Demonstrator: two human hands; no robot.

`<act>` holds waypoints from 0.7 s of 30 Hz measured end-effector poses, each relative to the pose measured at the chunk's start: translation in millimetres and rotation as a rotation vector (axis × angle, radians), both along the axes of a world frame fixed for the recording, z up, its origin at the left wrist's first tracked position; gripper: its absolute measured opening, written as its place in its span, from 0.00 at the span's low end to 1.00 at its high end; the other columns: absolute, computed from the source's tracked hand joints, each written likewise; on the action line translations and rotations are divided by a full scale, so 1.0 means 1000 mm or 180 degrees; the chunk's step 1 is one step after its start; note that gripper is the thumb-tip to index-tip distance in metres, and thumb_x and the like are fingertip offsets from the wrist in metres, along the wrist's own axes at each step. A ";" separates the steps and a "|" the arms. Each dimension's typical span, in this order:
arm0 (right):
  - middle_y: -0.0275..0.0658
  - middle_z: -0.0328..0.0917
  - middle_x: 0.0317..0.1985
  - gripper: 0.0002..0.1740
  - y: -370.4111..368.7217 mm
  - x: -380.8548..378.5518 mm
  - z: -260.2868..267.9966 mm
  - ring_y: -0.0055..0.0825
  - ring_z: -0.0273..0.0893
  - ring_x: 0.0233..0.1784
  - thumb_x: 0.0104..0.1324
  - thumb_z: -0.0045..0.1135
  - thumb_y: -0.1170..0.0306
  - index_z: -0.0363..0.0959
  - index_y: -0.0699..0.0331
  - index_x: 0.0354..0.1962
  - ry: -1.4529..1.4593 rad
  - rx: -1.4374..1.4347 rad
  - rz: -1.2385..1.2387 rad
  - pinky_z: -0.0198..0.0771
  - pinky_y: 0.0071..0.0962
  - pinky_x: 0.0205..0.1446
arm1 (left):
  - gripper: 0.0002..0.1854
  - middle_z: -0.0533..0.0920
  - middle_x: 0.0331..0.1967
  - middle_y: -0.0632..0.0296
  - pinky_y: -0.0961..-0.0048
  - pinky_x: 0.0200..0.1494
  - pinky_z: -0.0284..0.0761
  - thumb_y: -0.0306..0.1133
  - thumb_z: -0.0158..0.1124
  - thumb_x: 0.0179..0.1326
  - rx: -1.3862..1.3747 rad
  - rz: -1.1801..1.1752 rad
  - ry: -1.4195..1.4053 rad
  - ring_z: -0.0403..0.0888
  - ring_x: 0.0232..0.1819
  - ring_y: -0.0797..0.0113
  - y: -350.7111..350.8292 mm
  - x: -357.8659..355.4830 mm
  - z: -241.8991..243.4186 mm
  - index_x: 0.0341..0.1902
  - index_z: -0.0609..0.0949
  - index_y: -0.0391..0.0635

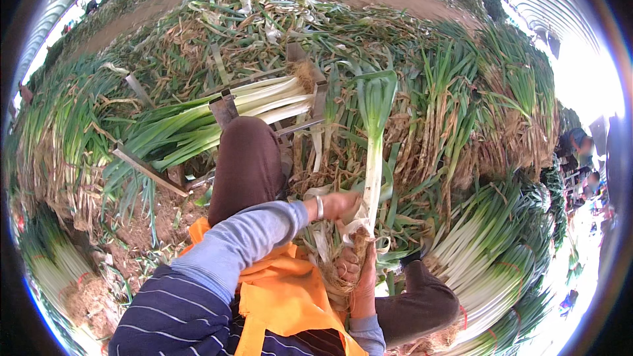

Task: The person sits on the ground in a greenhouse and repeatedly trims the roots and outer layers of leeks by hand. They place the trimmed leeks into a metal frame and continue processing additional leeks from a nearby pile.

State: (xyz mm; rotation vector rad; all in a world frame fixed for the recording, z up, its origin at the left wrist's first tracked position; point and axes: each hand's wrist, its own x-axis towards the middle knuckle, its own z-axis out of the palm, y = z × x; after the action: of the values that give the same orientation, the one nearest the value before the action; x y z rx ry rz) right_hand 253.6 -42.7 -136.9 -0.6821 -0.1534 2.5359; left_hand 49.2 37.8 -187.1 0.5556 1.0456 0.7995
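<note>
A large green onion or leek [374, 163] stands nearly upright in front of me, green top away from my body. My right hand [357, 269] is closed around its lower end, by the brown roots and loose dry skins. Just left of the white stalk, my left hand [341, 206], with a bracelet at the wrist, is closed on a loose outer leaf [353, 215]; its fingertips are blurred. Trimmed stalks [267, 96] lie in a metal frame [320, 96] beyond my knee, roots to the right and green leaves to the left.
Untrimmed stalks [435, 109] and a heap of peeled leaves [237, 24] lie ahead. Tied bundles stand at the lower right [494, 277] and lower left [59, 257]. A metal bar [148, 170] juts out left of my knee. People [576, 146] are at the far right.
</note>
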 end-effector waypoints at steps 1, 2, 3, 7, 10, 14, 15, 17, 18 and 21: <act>0.25 0.58 0.23 0.27 0.003 0.001 -0.001 0.12 0.51 0.14 0.72 0.42 0.40 0.67 0.48 0.56 0.0131 -0.0053 0.0004 0.47 0.12 0.11 | 0.19 0.79 0.52 0.60 0.71 0.52 0.75 0.38 0.45 0.74 -0.0071 -0.0305 0.0408 0.76 0.45 0.68 -0.017 0.010 0.003 0.62 0.73 0.44; 0.25 0.58 0.23 0.27 0.003 0.002 -0.003 0.12 0.51 0.14 0.72 0.42 0.40 0.67 0.49 0.55 0.0080 0.0097 0.0008 0.48 0.12 0.10 | 0.20 0.78 0.55 0.60 0.73 0.54 0.74 0.37 0.47 0.74 -0.0144 -0.0633 0.0781 0.75 0.47 0.69 -0.034 0.021 0.004 0.64 0.73 0.44; 0.25 0.58 0.23 0.27 0.003 0.003 -0.003 0.12 0.51 0.13 0.72 0.42 0.40 0.67 0.49 0.55 0.0023 0.0250 0.0018 0.48 0.13 0.10 | 0.18 0.78 0.51 0.59 0.71 0.52 0.74 0.38 0.48 0.73 0.0290 -0.0622 0.1295 0.75 0.44 0.67 -0.033 0.016 0.002 0.60 0.74 0.43; 0.26 0.59 0.24 0.24 0.000 -0.001 0.003 0.12 0.51 0.15 0.74 0.40 0.43 0.66 0.53 0.52 -0.0518 0.0524 -0.0106 0.46 0.12 0.12 | 0.14 0.79 0.34 0.53 0.65 0.42 0.75 0.39 0.52 0.71 0.2074 -0.0587 0.3285 0.76 0.35 0.62 -0.039 -0.020 -0.041 0.45 0.75 0.37; 0.25 0.58 0.22 0.23 0.001 -0.005 0.014 0.13 0.51 0.15 0.74 0.41 0.44 0.68 0.53 0.48 -0.1083 0.0643 -0.0305 0.46 0.12 0.14 | 0.12 0.78 0.27 0.49 0.62 0.34 0.72 0.36 0.53 0.71 0.1839 0.0504 0.2735 0.73 0.28 0.55 0.001 -0.038 -0.004 0.41 0.74 0.37; 0.26 0.57 0.21 0.21 -0.003 -0.011 0.020 0.15 0.53 0.15 0.74 0.44 0.47 0.68 0.56 0.48 -0.1370 0.0949 -0.0330 0.49 0.17 0.15 | 0.17 0.74 0.27 0.66 0.74 0.35 0.70 0.44 0.54 0.74 0.1591 0.1069 0.1850 0.68 0.30 0.75 0.043 -0.050 -0.004 0.44 0.77 0.39; 0.27 0.57 0.21 0.21 -0.005 -0.011 0.019 0.15 0.54 0.15 0.74 0.45 0.48 0.68 0.56 0.49 -0.1403 0.1010 -0.0323 0.49 0.17 0.15 | 0.18 0.73 0.27 0.68 0.74 0.35 0.70 0.44 0.55 0.73 0.1615 0.1093 0.1782 0.68 0.30 0.74 0.051 -0.051 -0.003 0.45 0.77 0.39; 0.28 0.59 0.20 0.19 -0.009 -0.012 0.021 0.16 0.56 0.15 0.74 0.47 0.51 0.68 0.57 0.48 -0.1570 0.1115 -0.0405 0.51 0.19 0.15 | 0.19 0.73 0.28 0.69 0.74 0.35 0.71 0.46 0.57 0.72 0.1499 0.1099 0.1675 0.67 0.29 0.74 0.065 -0.053 0.001 0.48 0.76 0.40; 0.28 0.59 0.20 0.18 -0.011 -0.013 0.021 0.16 0.56 0.15 0.74 0.47 0.51 0.69 0.56 0.47 -0.1676 0.1211 -0.0437 0.51 0.19 0.14 | 0.20 0.72 0.28 0.69 0.73 0.34 0.71 0.47 0.57 0.72 0.1360 0.1056 0.1624 0.67 0.29 0.74 0.073 -0.051 0.007 0.49 0.76 0.40; 0.29 0.62 0.20 0.17 -0.015 -0.011 0.009 0.17 0.58 0.14 0.74 0.48 0.53 0.70 0.57 0.47 -0.1897 0.1507 -0.0457 0.52 0.19 0.15 | 0.23 0.76 0.36 0.66 0.71 0.34 0.74 0.48 0.64 0.67 0.1238 0.1343 0.1277 0.72 0.31 0.72 0.089 -0.049 0.012 0.53 0.73 0.41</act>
State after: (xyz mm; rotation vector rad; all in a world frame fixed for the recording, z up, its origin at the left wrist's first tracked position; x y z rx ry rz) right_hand 242.8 -57.8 -127.4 -1.1680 -0.8415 1.9775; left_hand 0.0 127.0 -174.6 0.8648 1.4121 1.3153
